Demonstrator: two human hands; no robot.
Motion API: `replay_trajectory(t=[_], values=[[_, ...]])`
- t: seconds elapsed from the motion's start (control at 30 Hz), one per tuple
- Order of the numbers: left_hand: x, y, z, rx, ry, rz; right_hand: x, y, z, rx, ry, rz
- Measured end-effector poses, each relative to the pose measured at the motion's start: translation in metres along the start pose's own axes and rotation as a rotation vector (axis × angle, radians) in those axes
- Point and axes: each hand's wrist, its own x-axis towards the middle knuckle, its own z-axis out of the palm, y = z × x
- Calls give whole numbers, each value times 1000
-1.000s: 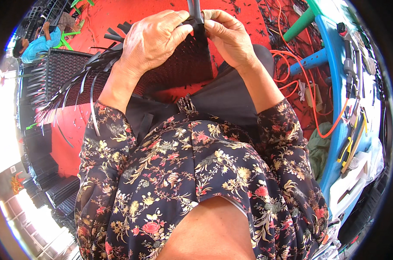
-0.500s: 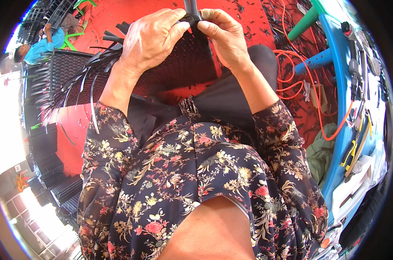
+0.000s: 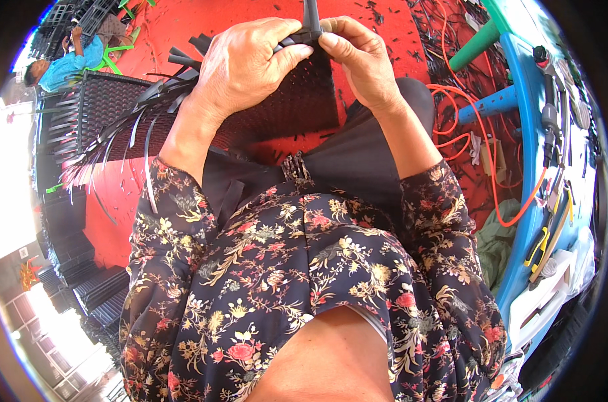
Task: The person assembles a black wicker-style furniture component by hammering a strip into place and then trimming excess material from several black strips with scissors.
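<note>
At the top middle, a dark grey bar (image 3: 311, 15) stands up from the edge of a black woven wicker panel (image 3: 297, 110). A black plastic strip (image 3: 287, 43) lies at the foot of the bar. My left hand (image 3: 247, 67) is closed, its thumb and fingers pinching the strip from the left. From the right, my right hand (image 3: 363, 63) pinches it against the bar with thumb and forefinger. Loose strip ends (image 3: 160, 94) fan out from the panel, left of my left wrist. My fingers hide part of the wrapped spot.
A blue table (image 3: 518, 144) at the right carries tools, among them a yellow-handled cutter (image 3: 538, 248). An orange hose (image 3: 495, 171) hangs from it to the red floor (image 3: 411, 40), which is strewn with black scraps. Another person (image 3: 69, 67) sits at the far left.
Both hands and the bar sit slightly lower and to the right, along with the whole view. A piece of strip now shows between my left thumb and forefinger. My grip stays at the bar's foot.
</note>
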Motion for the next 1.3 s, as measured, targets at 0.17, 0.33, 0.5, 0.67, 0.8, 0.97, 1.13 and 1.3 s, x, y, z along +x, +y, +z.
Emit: replay_trajectory(t=[0.17,0.33,0.5,0.67,0.8,0.97,1.13,1.3], values=[[0,-1,5,41,62,21,5,7,-11,67,42,124],[2,4,6,19,50,-60,3,9,-12,37,13,93],[4,0,0,-62,-33,-53,4,7,-9,68,9,100],[3,-2,2,-166,8,-72,7,9,-9,158,6,128],[1,5,0,-167,-79,-127,6,7,-13,302,-66,188],[-4,6,11,-196,77,-26,7,-9,0,348,48,301],[-5,7,11,-162,97,-34,19,-16,-5,237,1,428],[-6,10,3,-126,14,-68,31,-28,-1,58,-79,449]])
